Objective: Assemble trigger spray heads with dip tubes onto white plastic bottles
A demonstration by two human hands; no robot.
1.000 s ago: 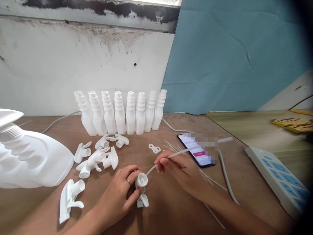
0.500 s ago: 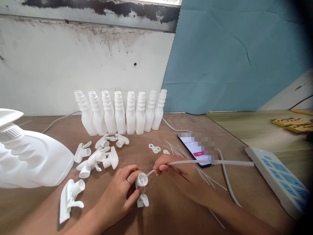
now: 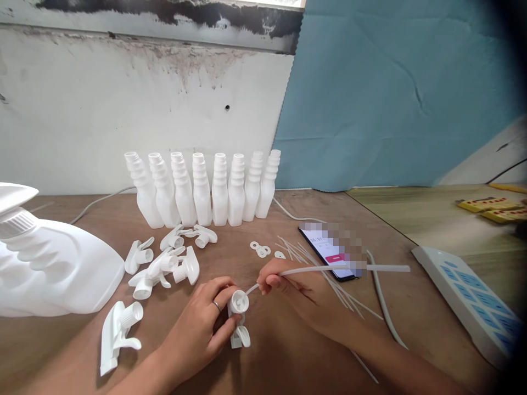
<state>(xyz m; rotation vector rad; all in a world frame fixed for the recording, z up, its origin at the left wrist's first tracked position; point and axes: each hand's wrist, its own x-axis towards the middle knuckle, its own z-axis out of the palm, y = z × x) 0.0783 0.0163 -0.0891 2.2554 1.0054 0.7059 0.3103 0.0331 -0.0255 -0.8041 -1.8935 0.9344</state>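
My left hand [image 3: 214, 315], a ring on one finger, is closed around a white trigger sprayer head [image 3: 239, 304], its collar opening turned up toward me. Between the thumb and fingers of my right hand [image 3: 288, 288] is a thin white plastic tube [image 3: 307, 270]. The tube's near end reaches into the collar opening, and its far end sticks out to the right above the phone. How deep the tip sits inside cannot be made out. Several loose sprayer heads [image 3: 121, 334] lie left of my left hand. A few flat white washers [image 3: 263, 251] and several loose tubes [image 3: 343, 296] lie beyond my right hand.
Several open white bottles [image 3: 201, 189] stand in a row near the wall. A large white spray bottle [image 3: 61, 263] lies at the left. On the right are a phone [image 3: 329, 255], a power strip [image 3: 465, 302] and a grey cable [image 3: 382, 307]. Yellow items [image 3: 492, 208] lie farther off.
The tube's far end has drawn back to the left, away from the power strip. Both hands and the sprayer head are nearly unmoved.
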